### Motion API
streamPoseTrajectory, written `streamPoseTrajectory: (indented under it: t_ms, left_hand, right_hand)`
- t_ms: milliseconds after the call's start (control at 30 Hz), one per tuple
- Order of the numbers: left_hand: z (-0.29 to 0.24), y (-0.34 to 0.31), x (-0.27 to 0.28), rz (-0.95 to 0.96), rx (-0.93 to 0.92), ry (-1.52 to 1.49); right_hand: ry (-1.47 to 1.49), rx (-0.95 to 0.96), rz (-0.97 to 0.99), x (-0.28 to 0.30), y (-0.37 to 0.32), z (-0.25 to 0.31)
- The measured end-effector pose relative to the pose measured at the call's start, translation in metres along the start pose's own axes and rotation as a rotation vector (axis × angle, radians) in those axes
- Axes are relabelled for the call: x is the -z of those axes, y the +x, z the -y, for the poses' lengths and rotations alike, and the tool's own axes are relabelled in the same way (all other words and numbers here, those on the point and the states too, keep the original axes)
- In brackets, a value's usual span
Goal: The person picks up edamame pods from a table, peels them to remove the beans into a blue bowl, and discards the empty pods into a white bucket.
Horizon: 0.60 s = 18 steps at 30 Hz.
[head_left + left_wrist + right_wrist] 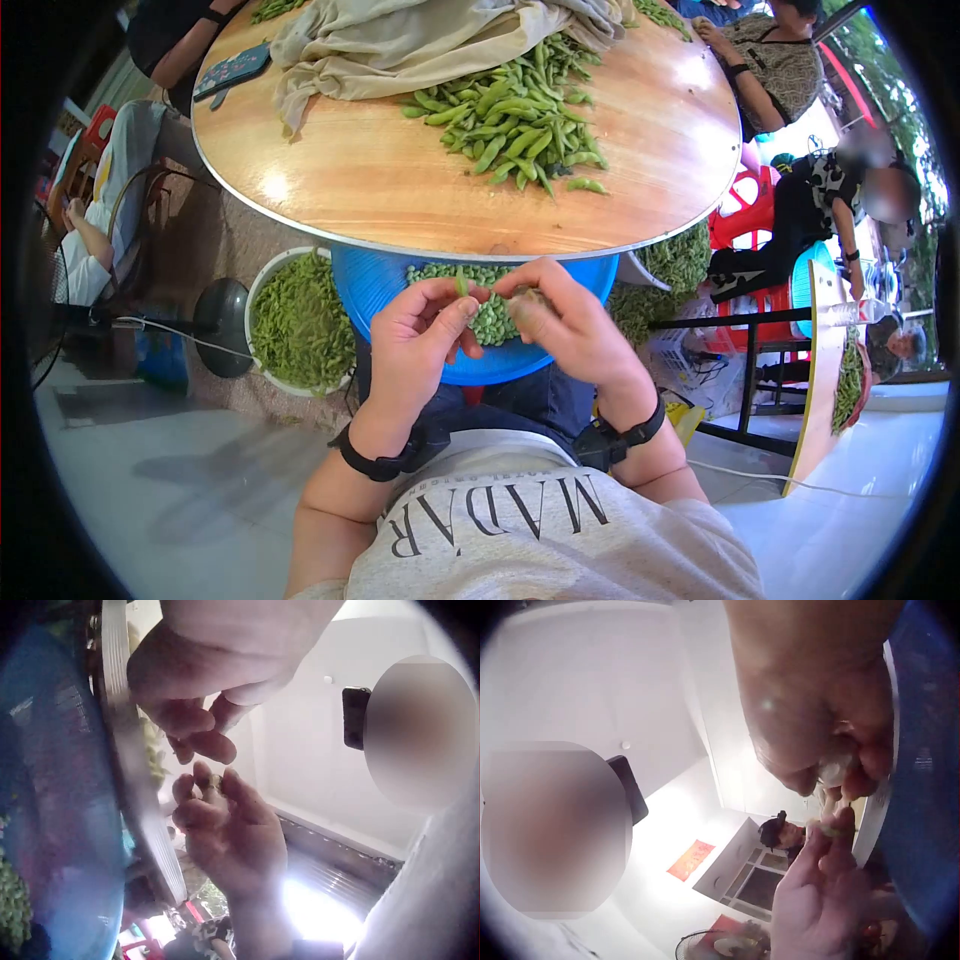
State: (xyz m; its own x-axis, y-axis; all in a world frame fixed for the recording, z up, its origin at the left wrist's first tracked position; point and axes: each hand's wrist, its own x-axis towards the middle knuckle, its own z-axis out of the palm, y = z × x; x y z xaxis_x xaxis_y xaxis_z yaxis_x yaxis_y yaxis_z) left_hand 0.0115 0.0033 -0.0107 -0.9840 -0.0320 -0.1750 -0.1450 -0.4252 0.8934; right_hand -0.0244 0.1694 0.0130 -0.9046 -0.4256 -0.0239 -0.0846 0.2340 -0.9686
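Over a blue basin [357, 300] that holds shelled green beans [493, 322], both hands are raised close together. My left hand [420, 330] pinches a green soybean pod [461, 285] between thumb and fingers, its tip pointing up. The same pod [832, 829] shows as a small green strip in the right wrist view. My right hand [565, 320] has its fingers curled in beside it and pinches a small pale greenish piece [216, 782], mostly covered by the fingers. What kind of piece it is I cannot tell.
Unshelled pods [520, 120] lie heaped on the round wooden table [350, 170], partly under a beige cloth [400, 50]. A phone [232, 72] lies at the table's left. A white tub [258, 290] full of green pods stands left of the basin. Other people sit around.
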Motion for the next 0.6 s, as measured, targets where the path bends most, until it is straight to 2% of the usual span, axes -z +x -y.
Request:
streamPoseTrajectory:
  t_ms: [33, 133, 167, 233, 333, 433, 600]
  left_hand:
    - [-0.001, -0.002, 0.002, -0.005, -0.025, 0.070]
    - [-0.007, -0.010, 0.003, -0.065, -0.052, 0.210]
    - [-0.005, -0.012, 0.005, -0.063, -0.094, 0.284]
    - [0.000, -0.016, 0.012, -0.059, -0.180, 0.427]
    - [0.002, -0.015, 0.015, -0.049, -0.428, 0.622]
    - [-0.002, -0.017, 0.014, -0.053, -0.541, 0.763]
    - [-0.004, -0.018, 0.017, -0.057, -0.606, 0.831]
  right_hand:
    - [0.141, -0.209, 0.062, 0.005, 0.000, 0.009]
    - [0.120, -0.063, 0.119, -0.001, 0.007, 0.007]
    - [0.171, -0.148, 0.155, -0.003, 0.009, 0.008]
    - [0.271, -0.164, 0.181, -0.006, 0.012, 0.002]
    - [0.320, -0.204, 0.240, -0.013, 0.015, -0.003]
    - [0.289, -0.205, 0.275, -0.020, 0.017, 0.001]
    - [0.289, -0.187, 0.302, -0.025, 0.019, 0.000]
